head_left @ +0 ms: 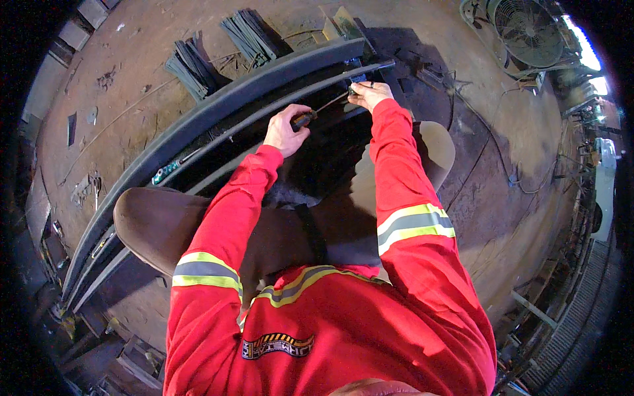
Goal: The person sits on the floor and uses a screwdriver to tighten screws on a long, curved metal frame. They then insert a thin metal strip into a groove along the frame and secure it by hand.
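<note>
My left hand (pixel 286 131) is closed round a short dark tool (pixel 304 120) with orange-brown edges; its exact kind is unclear. From it a thin straight shaft or strip (pixel 332 101) runs toward my right hand (pixel 371 94). My right fingers pinch a small dark piece (pixel 352 90) beside a long narrow metal bar (pixel 310 82), near that bar's right end. Both hands are above long dark metal beams, the farthest being a wide grey beam (pixel 228 99). A teal-handled tool with a slim shaft (pixel 158 175) lies along the beams, left of my left hand.
Two bundles of dark metal strips, one left (pixel 189 69) and one right (pixel 249 38), lie beyond the beams. A large round fan (pixel 526 32) stands at the far right. Cables (pixel 485 122) trail over the dirty floor. Metal racks and scrap line the right side.
</note>
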Motion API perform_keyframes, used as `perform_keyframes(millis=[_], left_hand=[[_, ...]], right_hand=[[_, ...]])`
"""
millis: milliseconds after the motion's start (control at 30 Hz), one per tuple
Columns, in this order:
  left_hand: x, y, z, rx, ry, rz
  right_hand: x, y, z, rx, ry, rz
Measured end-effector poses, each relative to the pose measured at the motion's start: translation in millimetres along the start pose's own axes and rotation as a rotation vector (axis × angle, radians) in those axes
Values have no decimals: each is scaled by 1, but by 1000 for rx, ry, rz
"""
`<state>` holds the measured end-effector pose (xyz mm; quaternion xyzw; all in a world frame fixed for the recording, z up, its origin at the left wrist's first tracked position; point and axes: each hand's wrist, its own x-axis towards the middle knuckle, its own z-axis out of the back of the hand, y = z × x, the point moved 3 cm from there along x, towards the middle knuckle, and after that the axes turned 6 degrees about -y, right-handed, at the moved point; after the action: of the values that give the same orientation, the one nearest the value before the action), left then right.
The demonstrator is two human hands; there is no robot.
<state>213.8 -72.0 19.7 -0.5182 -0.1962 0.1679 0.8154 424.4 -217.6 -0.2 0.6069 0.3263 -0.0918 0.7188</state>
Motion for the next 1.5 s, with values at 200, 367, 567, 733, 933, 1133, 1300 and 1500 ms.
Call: perform_keyframes(millis=[200, 367, 567, 733, 933, 1133, 1300, 1500], left_hand=[[-1, -3, -2, 67, 3, -45], [-1, -3, 0, 62, 30, -16], [-2, -4, -1, 46, -5, -40], [1, -4, -4, 21, 2, -39], [4, 2, 0, -128, -17, 46], [4, -11, -5, 77, -107, -198], [2, -8, -9, 125, -152, -150], [5, -16, -6, 189, -136, 52]], right_hand=[[8, -5, 4, 44, -3, 2], [4, -4, 2, 45, -18, -30], [1, -2, 1, 27, -23, -23], [4, -5, 3, 27, -18, 3], [-8, -1, -3, 56, -65, -2], [-8, -5, -8, 126, -122, 18], [-13, -6, -13, 201, -148, -13], [-3, -16, -11, 287, -192, 1]])
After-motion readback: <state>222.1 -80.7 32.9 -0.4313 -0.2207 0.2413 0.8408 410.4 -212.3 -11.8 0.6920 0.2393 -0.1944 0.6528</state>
